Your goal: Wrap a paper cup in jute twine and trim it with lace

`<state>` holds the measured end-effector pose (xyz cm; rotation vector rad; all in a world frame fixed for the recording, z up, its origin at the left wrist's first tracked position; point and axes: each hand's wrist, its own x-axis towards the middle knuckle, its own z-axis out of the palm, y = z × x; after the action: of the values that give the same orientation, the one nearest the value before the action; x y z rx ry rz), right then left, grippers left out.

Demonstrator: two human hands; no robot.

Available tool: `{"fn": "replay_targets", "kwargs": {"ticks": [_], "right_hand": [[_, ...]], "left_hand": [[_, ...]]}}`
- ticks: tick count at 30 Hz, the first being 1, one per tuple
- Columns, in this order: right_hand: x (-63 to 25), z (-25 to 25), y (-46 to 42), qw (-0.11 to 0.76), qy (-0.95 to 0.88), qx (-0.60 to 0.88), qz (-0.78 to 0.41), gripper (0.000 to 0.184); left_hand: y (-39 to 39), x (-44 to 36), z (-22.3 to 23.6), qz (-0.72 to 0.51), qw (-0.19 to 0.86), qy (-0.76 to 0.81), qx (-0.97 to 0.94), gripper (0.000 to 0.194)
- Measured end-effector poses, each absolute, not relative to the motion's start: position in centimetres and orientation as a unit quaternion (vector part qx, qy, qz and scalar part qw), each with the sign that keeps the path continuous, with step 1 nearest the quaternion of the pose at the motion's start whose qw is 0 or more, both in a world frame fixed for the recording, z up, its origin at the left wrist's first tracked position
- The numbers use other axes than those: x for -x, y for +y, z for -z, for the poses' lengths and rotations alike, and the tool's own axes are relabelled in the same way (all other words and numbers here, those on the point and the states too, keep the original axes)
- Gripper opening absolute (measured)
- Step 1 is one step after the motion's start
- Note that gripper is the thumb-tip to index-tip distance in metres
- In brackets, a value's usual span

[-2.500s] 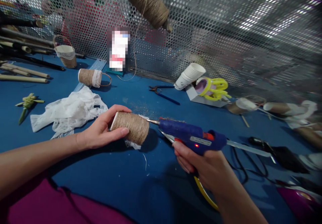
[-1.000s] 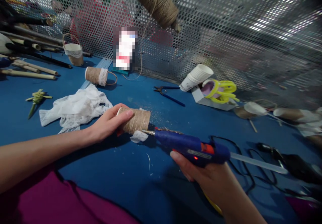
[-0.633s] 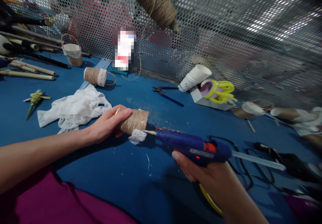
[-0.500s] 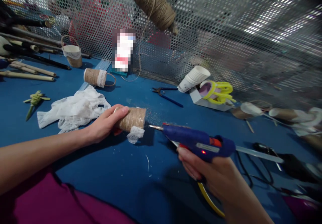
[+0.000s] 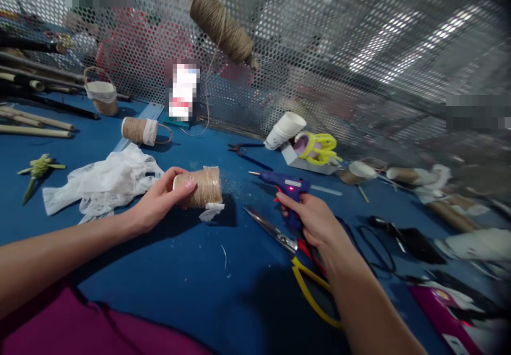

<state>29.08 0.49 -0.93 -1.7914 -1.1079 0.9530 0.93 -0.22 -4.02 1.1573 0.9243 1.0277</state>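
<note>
My left hand (image 5: 167,192) is wrapped round a twine-covered cup (image 5: 203,186) lying on its side, its base end towards me on the left. A scrap of white lace (image 5: 212,212) hangs from the cup's right end. In my right hand (image 5: 311,214) is a blue glue gun (image 5: 285,184) with a red light lit, its nozzle pointing left, apart from the cup. A clear glue stick (image 5: 326,190) sticks out of its back. Beneath the right hand lie scissors (image 5: 275,231) with yellow and red handles. Crumpled white lace (image 5: 109,179) rests beside my left hand.
Behind stand a finished twine basket (image 5: 139,130), another small basket (image 5: 104,99), pliers (image 5: 249,155) and stacked paper cups (image 5: 285,130). A twine spool (image 5: 221,25) hangs on the perforated metal screen (image 5: 311,78). Sticks (image 5: 35,115) lie left; cables (image 5: 375,254) lie right.
The glue gun has moved back and away from the cup, uncovering the scissors. My left hand still holds the cup. The whole view has shifted slightly.
</note>
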Motion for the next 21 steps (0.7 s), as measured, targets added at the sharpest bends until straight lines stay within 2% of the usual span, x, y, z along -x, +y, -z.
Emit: {"fn": "replay_targets", "kwargs": {"ticks": [5, 11, 13, 15, 16, 18, 21], "right_hand": [[-29.2, 1.8, 1.4, 0.356, -0.49, 0.73, -0.316, 0.022], [-29.5, 1.4, 1.7, 0.278, -0.542, 0.774, -0.172, 0.034], [-28.7, 0.5, 0.8, 0.272, -0.572, 0.763, -0.129, 0.027], [-27.2, -0.6, -0.5, 0.265, -0.672, 0.687, -0.075, 0.013], [-26.3, -1.1, -1.2, 0.267, -0.736, 0.619, -0.065, 0.016], [-24.3, -1.7, -2.4, 0.265, -0.816, 0.5, -0.118, 0.025], [-21.7, -1.8, -3.2, 0.281, -0.863, 0.4, -0.131, 0.026]], "left_hand": [[-0.3, -1.1, 3.8, -0.456, 0.627, 0.387, -0.499, 0.035], [-0.4, -1.1, 3.5, -0.448, 0.657, 0.366, -0.484, 0.033], [-0.4, -1.2, 3.3, -0.443, 0.668, 0.366, -0.474, 0.033], [-0.4, -1.3, 3.1, -0.433, 0.675, 0.374, -0.465, 0.034], [-0.5, -1.3, 3.0, -0.429, 0.679, 0.377, -0.462, 0.035], [-0.6, -1.4, 2.7, -0.42, 0.688, 0.379, -0.455, 0.036], [-0.8, -1.7, 2.5, -0.396, 0.713, 0.381, -0.435, 0.039]]}}
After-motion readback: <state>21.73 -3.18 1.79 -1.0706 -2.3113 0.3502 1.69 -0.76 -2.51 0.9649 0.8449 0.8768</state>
